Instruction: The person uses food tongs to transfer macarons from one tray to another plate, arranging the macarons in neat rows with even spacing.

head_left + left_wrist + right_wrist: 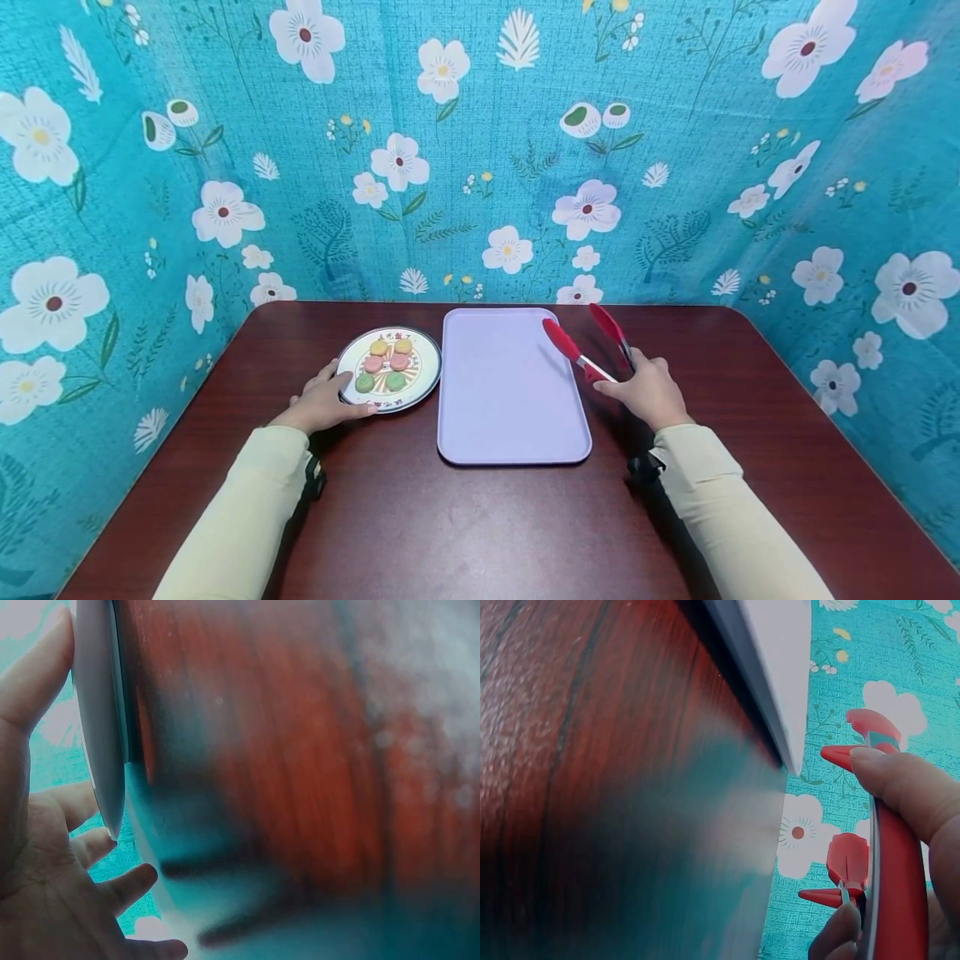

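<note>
At the left, a round white plate (422, 379) with a dark rim and printed characters bears two yellow, two pink and two green macarons (395, 381). My left hand (324, 402) holds its left edge, thumb along the near rim; the left wrist view shows the plate (97, 712) edge-on beside the thumb and fingers (124, 889). My right hand (651, 390) grips a pair of tongs (588, 362) with red tips, spread apart with nothing between them. One tip reaches over the right edge of a lilac tray (502, 392). In the right wrist view, the thumb lies on the tongs' red handle (900, 885).
The tray lies flat in the middle of a dark reddish-brown wooden table (480, 533), just right of the plate. A teal floral cloth (480, 150) hangs behind the table and along both sides. A dark band (647, 468) sits at the right wrist.
</note>
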Demonstrator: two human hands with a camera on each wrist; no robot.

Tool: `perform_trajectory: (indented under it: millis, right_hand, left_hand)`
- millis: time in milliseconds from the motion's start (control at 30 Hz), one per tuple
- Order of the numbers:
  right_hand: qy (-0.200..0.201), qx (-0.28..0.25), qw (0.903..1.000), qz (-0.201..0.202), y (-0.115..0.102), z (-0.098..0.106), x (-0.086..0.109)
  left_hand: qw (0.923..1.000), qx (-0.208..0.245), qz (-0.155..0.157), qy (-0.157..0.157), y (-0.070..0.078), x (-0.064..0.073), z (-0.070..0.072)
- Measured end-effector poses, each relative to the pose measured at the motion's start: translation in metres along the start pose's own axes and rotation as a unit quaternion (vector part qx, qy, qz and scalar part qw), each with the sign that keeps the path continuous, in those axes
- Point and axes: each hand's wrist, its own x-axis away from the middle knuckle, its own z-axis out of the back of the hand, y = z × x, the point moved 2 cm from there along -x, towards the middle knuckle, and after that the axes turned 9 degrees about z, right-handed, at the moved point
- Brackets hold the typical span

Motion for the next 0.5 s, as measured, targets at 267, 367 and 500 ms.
perform_trajectory:
  millis: [267,367,500]
  right_hand:
    - [0.009,-0.001,0.9998,-0.015,0.0059,-0.0006,-0.0015]
    - [0.011,-0.002,0.9997,-0.02,0.0077,-0.0008,-0.0017]
    - [0.012,0.0,0.9996,-0.027,0.0099,-0.001,-0.0016]
  left_hand:
    - [1.0,0.0,-0.002,0.001,-0.0001,0.001,-0.0002]
    - [1.0,0.001,-0.001,0.0,0.0004,0.0017,0.0]
    - [1.0,0.001,-0.002,0.0,0.0011,0.002,0.0001]
